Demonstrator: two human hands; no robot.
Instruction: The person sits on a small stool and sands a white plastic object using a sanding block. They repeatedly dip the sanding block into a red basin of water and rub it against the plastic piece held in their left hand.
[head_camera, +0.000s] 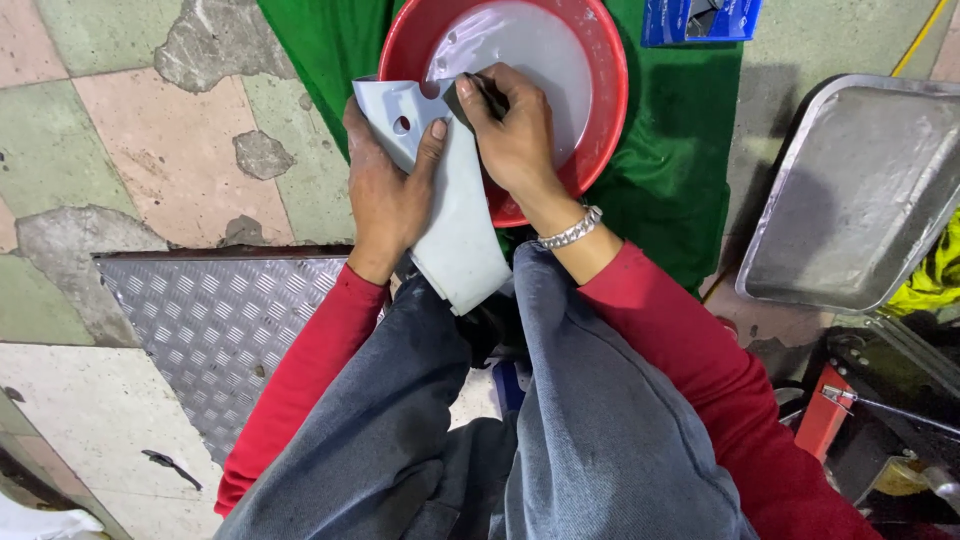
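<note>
Left hand (385, 190) grip wraps the grey panel (455, 225), thumb pressed on its face near the holes. Right hand (510, 130) pinches a dark pad (490, 95) against the panel's top edge. Panel sits over red basin (600, 90) of milky water, green cloth (680, 150) beneath, metal tray (860, 190) right.

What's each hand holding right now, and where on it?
Left hand grips the grey panel along its left edge near the holes. Right hand pinches a small dark piece against the panel's top.

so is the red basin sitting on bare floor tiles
No, the red basin sits on a green cloth that is spread over the floor.
</note>
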